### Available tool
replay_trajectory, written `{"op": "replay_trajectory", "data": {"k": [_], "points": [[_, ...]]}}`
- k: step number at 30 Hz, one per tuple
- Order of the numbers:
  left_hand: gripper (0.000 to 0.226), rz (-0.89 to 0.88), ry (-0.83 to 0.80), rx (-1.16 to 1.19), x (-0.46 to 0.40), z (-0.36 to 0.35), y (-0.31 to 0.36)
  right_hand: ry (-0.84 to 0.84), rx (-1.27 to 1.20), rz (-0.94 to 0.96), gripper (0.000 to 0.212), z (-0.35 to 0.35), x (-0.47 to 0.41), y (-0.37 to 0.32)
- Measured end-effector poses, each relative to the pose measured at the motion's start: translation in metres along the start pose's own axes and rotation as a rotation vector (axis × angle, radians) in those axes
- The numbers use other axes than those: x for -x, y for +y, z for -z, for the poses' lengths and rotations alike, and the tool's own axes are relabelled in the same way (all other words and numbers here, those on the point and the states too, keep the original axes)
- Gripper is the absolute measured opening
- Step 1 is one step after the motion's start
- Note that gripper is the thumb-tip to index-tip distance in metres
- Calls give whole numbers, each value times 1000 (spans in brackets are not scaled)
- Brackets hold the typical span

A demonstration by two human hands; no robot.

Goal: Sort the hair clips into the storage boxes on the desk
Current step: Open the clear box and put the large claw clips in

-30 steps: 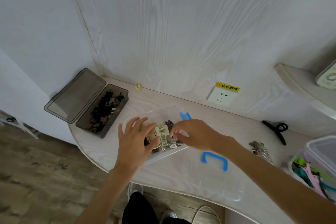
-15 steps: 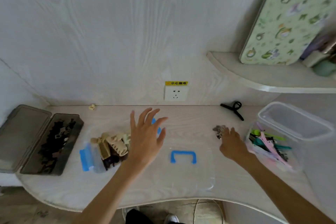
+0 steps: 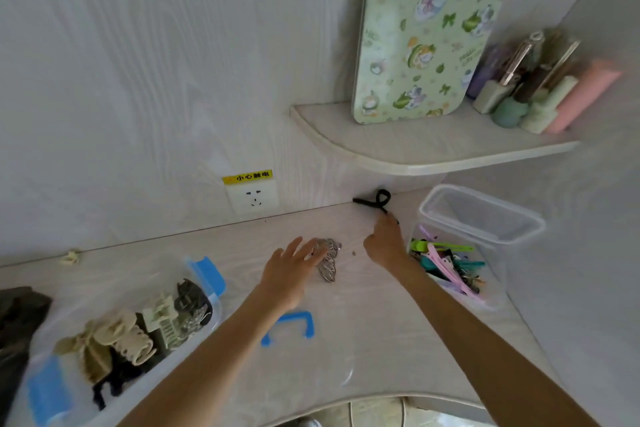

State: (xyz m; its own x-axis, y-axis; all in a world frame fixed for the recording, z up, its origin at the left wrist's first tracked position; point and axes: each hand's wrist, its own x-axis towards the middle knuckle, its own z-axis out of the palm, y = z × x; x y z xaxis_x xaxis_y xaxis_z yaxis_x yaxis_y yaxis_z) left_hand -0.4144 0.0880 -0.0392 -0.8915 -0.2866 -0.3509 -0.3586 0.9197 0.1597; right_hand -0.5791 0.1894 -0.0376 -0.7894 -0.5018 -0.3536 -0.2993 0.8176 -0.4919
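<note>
A pile of silver metal hair clips point(image 3: 328, 259) lies mid-desk. My left hand point(image 3: 289, 276) reaches over it with straight fingers, the fingertips touching the pile's left side. A black hair clip point(image 3: 376, 202) lies against the back wall. My right hand point(image 3: 383, 243) has its fingertips bunched on the clip's near end. At the left, a clear box with blue latches point(image 3: 212, 282) holds beige and black claw clips. To the right, a clear box point(image 3: 498, 291) with its lid point(image 3: 485, 215) raised holds slim coloured clips point(image 3: 446, 262).
A clear lid with a blue handle point(image 3: 292, 322) lies flat under my left forearm. A small beige clip point(image 3: 71, 256) sits by the wall at the left. A dark box point(image 3: 17, 319) is at the far left edge. A corner shelf point(image 3: 415, 152) overhangs the desk above a wall socket point(image 3: 252, 197).
My right hand left the silver clips and went back to the black clip by the wall. My left hand moved right onto the silver clips. The view swung to the right.
</note>
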Motion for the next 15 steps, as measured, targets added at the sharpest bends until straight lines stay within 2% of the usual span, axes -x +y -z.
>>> {"op": "replay_trajectory", "data": {"k": [2, 6, 8, 11, 15], "points": [[84, 14, -5, -11, 2, -6, 0, 12, 33, -54, 75, 6, -15, 1], [62, 43, 117, -55, 7, -4, 1, -7, 86, -62, 84, -3, -28, -6], [62, 34, 184, -57, 7, 0, 1, 55, 144, -40, 71, -7, -28, -10], [58, -38, 187, -74, 7, 6, 6, 93, 235, 55, 40, -12, -19, -11], [57, -44, 161, -89, 6, 7, 10, 90, 241, 147, 25, -15, -1, -8]]}}
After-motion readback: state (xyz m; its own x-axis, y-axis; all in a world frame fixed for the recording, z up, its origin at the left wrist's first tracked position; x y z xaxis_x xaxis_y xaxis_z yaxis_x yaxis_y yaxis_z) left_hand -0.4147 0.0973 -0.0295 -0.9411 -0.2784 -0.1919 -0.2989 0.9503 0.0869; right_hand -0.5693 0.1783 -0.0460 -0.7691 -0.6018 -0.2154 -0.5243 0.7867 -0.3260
